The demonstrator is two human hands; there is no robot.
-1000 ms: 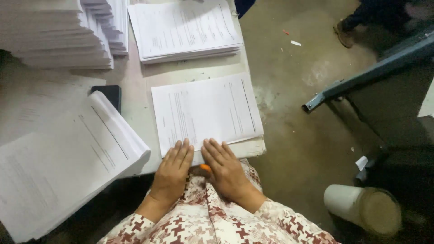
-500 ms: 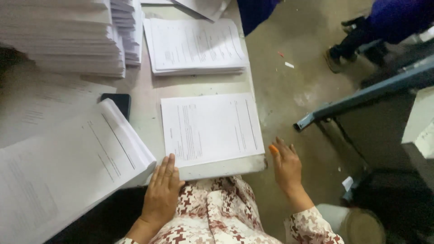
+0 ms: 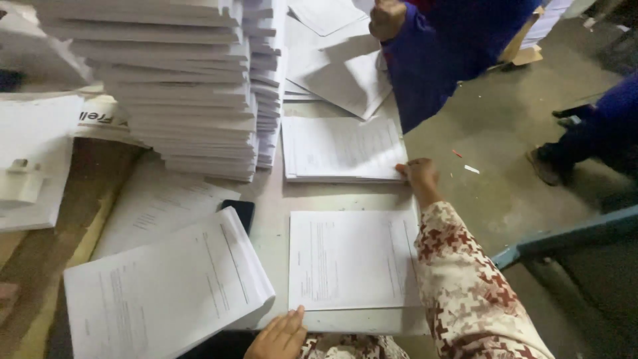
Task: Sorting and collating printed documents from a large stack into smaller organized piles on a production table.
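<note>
— Paper everywhere; which pile matters?

— The printed stack at centre frame. The right hand rests on its lower right corner, fingers curled (whether it pinches a sheet, I can't tell).

— And the left hand?

— Bottom centre, fingers together, flat at the table edge, touching the nearer stack. Best to lift one corner cleanly — steadying the rest.

My right hand has left the table's near edge, where it lay next to the left 1 s ago, and now reaches to 12 o'clock, fingertips at the far paper stack's right corner, prob. touching. Left hand slid to 6 o'clock below the near stack. A co-worker's hand came in at 12.
</note>
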